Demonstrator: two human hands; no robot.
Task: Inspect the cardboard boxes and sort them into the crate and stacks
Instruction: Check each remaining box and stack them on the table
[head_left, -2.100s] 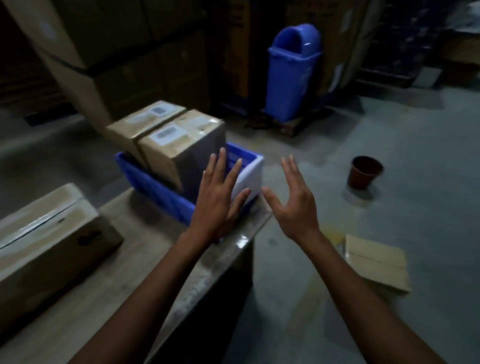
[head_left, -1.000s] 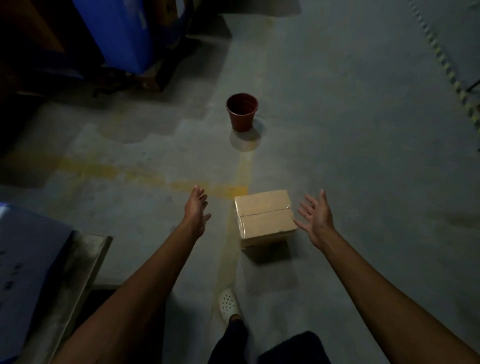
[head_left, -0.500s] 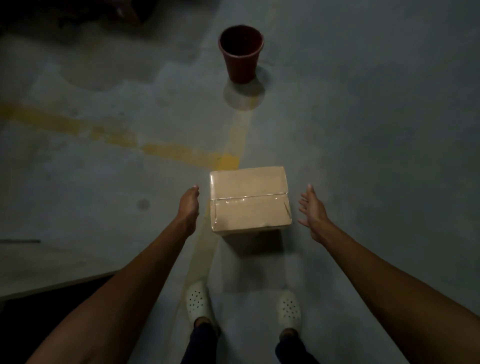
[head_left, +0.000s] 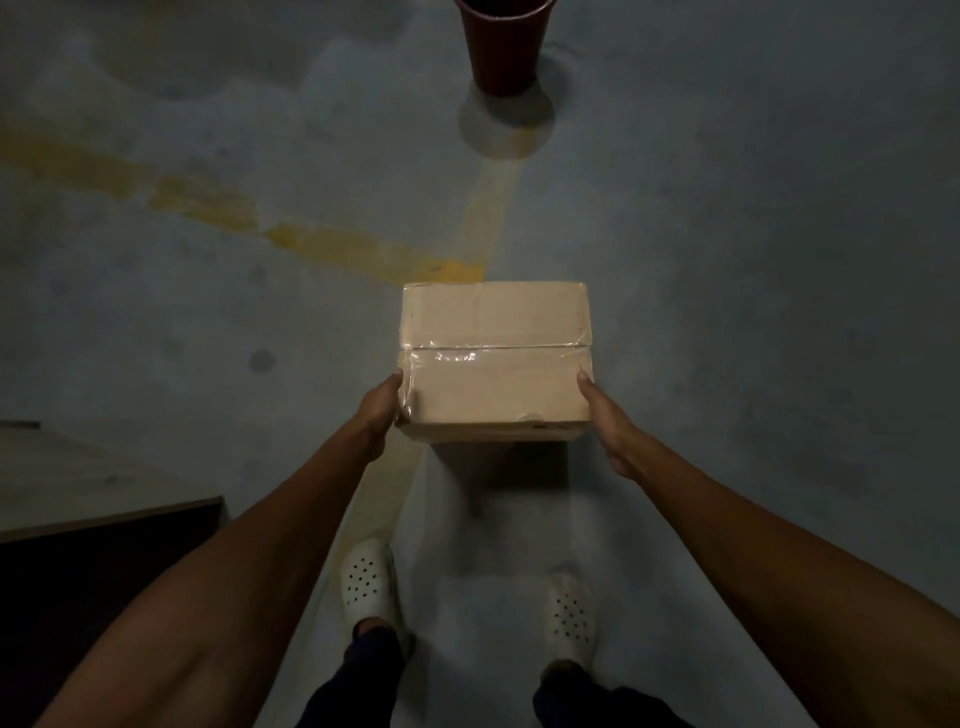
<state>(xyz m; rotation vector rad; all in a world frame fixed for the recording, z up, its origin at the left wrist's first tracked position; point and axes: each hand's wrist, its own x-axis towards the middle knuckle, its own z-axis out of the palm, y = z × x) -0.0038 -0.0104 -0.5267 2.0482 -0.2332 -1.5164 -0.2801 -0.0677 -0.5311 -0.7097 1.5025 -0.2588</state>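
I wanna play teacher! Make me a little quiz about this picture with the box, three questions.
1. True or false: the cardboard box has its flaps open.
2. Pick one. Which hands touch the box? A) only one B) both C) neither
3. Fill the gap: on the floor beyond the box stands a dark ____ pot.
Key: 1 false, clear tape seals it. 2 B, the left hand and right hand are on opposite sides. 3 red.
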